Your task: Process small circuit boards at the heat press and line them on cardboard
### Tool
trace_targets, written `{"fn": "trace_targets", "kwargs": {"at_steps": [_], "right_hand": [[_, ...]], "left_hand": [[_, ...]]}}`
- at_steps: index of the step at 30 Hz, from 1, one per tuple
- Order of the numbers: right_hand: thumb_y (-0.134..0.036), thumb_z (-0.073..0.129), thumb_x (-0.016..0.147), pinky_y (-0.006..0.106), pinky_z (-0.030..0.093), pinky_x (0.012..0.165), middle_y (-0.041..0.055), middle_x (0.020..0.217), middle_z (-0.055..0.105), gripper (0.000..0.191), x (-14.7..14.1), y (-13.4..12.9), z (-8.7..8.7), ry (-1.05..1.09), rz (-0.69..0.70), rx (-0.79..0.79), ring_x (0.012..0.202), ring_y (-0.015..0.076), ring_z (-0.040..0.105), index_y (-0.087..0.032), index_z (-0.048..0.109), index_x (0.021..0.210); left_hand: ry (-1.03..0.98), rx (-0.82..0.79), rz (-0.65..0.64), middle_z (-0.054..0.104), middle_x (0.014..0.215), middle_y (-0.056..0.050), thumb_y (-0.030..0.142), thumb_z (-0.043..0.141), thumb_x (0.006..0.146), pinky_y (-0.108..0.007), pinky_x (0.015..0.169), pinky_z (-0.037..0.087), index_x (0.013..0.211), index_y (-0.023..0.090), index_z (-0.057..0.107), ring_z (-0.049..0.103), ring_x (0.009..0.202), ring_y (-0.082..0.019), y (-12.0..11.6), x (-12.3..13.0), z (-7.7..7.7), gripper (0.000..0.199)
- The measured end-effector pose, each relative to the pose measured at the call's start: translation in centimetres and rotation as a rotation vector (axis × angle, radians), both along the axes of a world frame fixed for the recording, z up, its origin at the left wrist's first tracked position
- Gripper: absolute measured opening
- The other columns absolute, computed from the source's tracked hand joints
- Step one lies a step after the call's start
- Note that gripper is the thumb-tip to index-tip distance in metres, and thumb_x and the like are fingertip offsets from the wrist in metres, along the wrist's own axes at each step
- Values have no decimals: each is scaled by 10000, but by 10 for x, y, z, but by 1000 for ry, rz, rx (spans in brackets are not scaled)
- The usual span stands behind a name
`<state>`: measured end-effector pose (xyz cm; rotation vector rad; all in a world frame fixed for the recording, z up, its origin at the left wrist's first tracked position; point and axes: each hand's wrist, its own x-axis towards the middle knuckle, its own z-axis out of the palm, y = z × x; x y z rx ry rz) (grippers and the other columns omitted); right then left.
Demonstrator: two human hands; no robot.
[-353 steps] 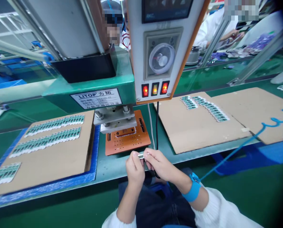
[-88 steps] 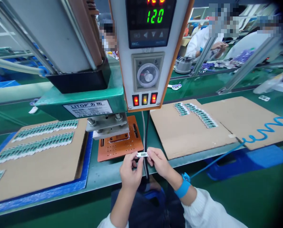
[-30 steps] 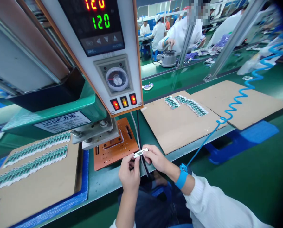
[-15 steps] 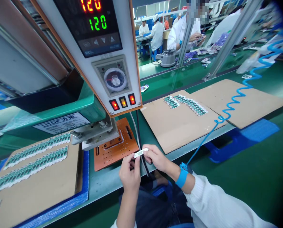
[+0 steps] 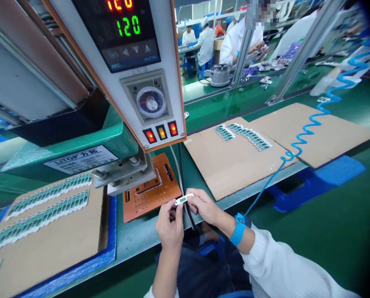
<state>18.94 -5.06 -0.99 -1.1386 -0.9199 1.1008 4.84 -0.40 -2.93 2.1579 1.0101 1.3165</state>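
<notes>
A small white casing with a grey display window [image 5: 184,199] is stretched between my two hands, just in front of the press's orange base plate [image 5: 141,209]. My left hand [image 5: 170,225] pinches its left end between thumb and fingertips. At the other end, the thumb and fingers of my right hand [image 5: 204,207] are closed on it. A blue wrist strap [image 5: 238,230] circles my right wrist, tied to a coiled blue cord [image 5: 309,130]. The casing is held above the bench edge, its window facing up.
The heat press's control box [image 5: 141,82] stands close in front, showing 120 in green. Rows of green-and-white boards lie on left cardboard [image 5: 69,236] and right cardboard [image 5: 222,178]. Cables [image 5: 181,169] run down beside the base plate. A co-worker [image 5: 234,45] handles parts across the green belt [image 5: 203,101].
Both hands keep the same pinch on the casing. A small part on the green belt has shifted left, now partly behind the control box. The view has moved very slightly.
</notes>
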Motion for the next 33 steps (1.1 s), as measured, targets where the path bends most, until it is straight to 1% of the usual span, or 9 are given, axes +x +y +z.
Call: {"fn": "trace_targets", "kwargs": {"at_steps": [3, 9, 17, 25, 28, 33], "right_hand": [[-314, 487, 873, 255, 289, 506, -56, 512, 425, 286, 1, 0, 1, 1, 8, 3, 484, 103, 362, -220, 433, 609], [-301, 468, 875, 247, 252, 470, -72, 507, 385, 253, 0, 1, 1, 29, 8, -16, 465, 100, 320, -227, 418, 639], [-294, 476, 878, 248, 270, 482, -62, 503, 411, 277, 1, 0, 0, 17, 10, 1, 466, 99, 335, -220, 429, 615], [-258, 494, 834, 250, 280, 490, -66, 501, 415, 228, 3, 1, -2, 18, 30, 12, 469, 102, 349, -221, 433, 617], [-273, 499, 840, 254, 287, 500, -63, 496, 421, 243, 4, 2, -2, 16, 39, 20, 470, 104, 358, -219, 439, 610], [-307, 493, 874, 264, 300, 524, -48, 494, 430, 323, 6, 2, -2, 1, 62, 25, 486, 108, 372, -212, 445, 569]], "left_hand": [[-5, -10, -4, 695, 777, -11, 287, 634, 923, -215, 552, 521, 980, 177, 665, 625, 577, -107, 0, 0, 0, 127], [-14, -18, -3, 689, 770, -15, 293, 641, 919, -223, 540, 518, 978, 174, 668, 617, 569, -113, 0, 1, 1, 135], [-8, -10, -9, 690, 784, -13, 269, 641, 919, -212, 554, 516, 986, 170, 665, 621, 581, -108, 0, 0, 1, 121], [-13, 11, -13, 676, 778, -5, 256, 646, 918, -194, 546, 509, 991, 160, 662, 610, 570, -93, 1, 1, 1, 122], [-16, 19, -18, 673, 775, -5, 250, 648, 917, -194, 547, 511, 986, 156, 662, 614, 575, -95, 1, 1, 2, 117], [-15, 28, -23, 671, 788, -12, 241, 644, 920, -194, 556, 517, 1003, 152, 659, 617, 586, -95, 1, 2, 2, 123]]}}
